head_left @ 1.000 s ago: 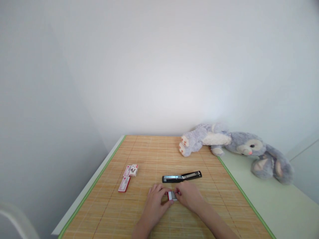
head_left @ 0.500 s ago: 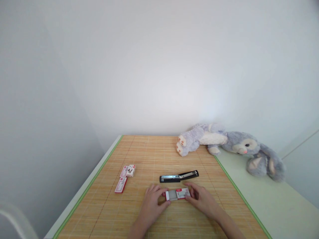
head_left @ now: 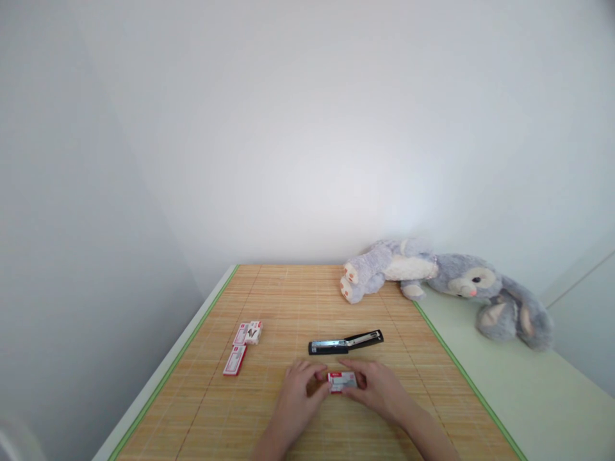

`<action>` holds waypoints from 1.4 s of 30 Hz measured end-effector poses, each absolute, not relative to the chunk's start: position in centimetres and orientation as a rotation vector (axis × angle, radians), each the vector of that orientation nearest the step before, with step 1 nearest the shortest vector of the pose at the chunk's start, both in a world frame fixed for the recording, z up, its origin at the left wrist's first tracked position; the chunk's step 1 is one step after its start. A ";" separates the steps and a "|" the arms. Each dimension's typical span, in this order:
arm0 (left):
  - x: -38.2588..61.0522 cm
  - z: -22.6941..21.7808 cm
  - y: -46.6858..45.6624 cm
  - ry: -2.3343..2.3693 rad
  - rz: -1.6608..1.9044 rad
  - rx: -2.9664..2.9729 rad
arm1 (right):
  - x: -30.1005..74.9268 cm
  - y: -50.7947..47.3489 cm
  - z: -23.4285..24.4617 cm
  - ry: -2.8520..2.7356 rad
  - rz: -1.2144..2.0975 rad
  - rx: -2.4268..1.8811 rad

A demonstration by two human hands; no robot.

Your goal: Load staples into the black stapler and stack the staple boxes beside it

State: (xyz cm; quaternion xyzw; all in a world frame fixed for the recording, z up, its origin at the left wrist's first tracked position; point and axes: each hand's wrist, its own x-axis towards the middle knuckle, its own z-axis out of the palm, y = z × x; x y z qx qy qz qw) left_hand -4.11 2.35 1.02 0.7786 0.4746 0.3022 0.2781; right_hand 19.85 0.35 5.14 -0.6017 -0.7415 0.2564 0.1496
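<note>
Both my hands meet low in the middle of the bamboo mat (head_left: 269, 294). Between them is a small red-and-white staple box (head_left: 342, 381), its sleeve pushed together. My left hand (head_left: 298, 400) pinches its left end with curled fingers. My right hand (head_left: 379, 390) grips its right end, fingers closed around it. Just beyond the box lies a black stapler (head_left: 346, 342), swung open flat with its metal rail showing.
Three more small red-and-white boxes (head_left: 244, 344) lie on the mat to the left. A grey plush rabbit (head_left: 451, 285) lies at the back right, partly on the pale green surface (head_left: 519, 384). White walls close in behind and on the left.
Half a second ago the box's tray was pulled out wide between my hands. Now it is slid back in and the box looks short again. My hands have drawn closer together.
</note>
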 end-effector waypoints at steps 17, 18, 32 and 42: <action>-4.8 0.4 6.3 1.356 0.821 2.154 | 17.9 4.8 5.4 -2.174 0.480 -1.719; -4.8 0.4 6.1 1.354 0.820 2.153 | 17.8 4.9 5.3 -2.186 0.483 -1.711; -4.5 1.0 5.7 1.355 0.835 2.112 | 16.8 4.8 6.1 -2.274 0.546 -1.692; -4.6 0.8 5.7 1.346 0.845 2.096 | 17.5 4.1 5.5 -2.263 0.523 -1.796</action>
